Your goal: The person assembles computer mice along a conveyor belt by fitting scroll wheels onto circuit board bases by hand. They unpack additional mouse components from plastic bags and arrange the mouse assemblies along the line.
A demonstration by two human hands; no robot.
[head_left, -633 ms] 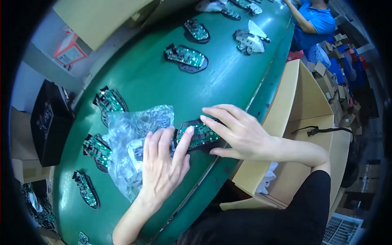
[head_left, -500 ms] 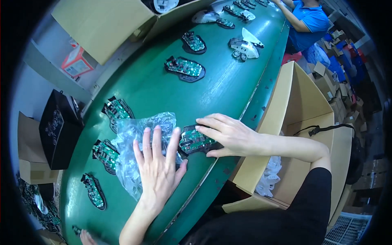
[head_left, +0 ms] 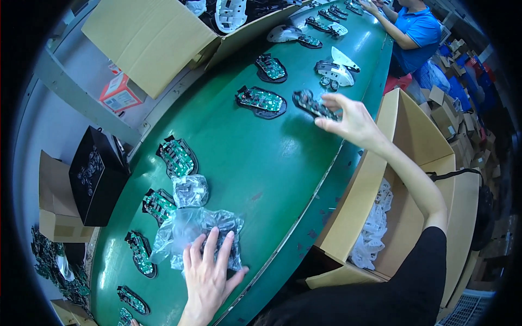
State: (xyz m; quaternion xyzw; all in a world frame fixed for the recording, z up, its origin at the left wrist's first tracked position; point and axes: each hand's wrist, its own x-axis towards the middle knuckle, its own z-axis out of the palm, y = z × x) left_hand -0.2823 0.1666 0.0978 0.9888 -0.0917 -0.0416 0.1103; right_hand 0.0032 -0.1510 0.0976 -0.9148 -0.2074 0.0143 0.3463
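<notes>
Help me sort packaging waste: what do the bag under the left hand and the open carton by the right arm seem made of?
Clear bag: probably thin, glossy plastic film, being see-through and crinkled with highlights. Open carton: likely matte cardboard, judging by its brown walls and folded flaps.

Wearer's two hands: one left hand (head_left: 211, 274), one right hand (head_left: 353, 124). One held circuit board (head_left: 311, 104), seven unheld circuit boards (head_left: 261, 100) lying nearest on one green work surface (head_left: 272, 174), farther ones too small to count. One black box (head_left: 89, 187), one red-and-white carton (head_left: 122, 93), one blue-shirted co-worker (head_left: 417, 31).
</notes>
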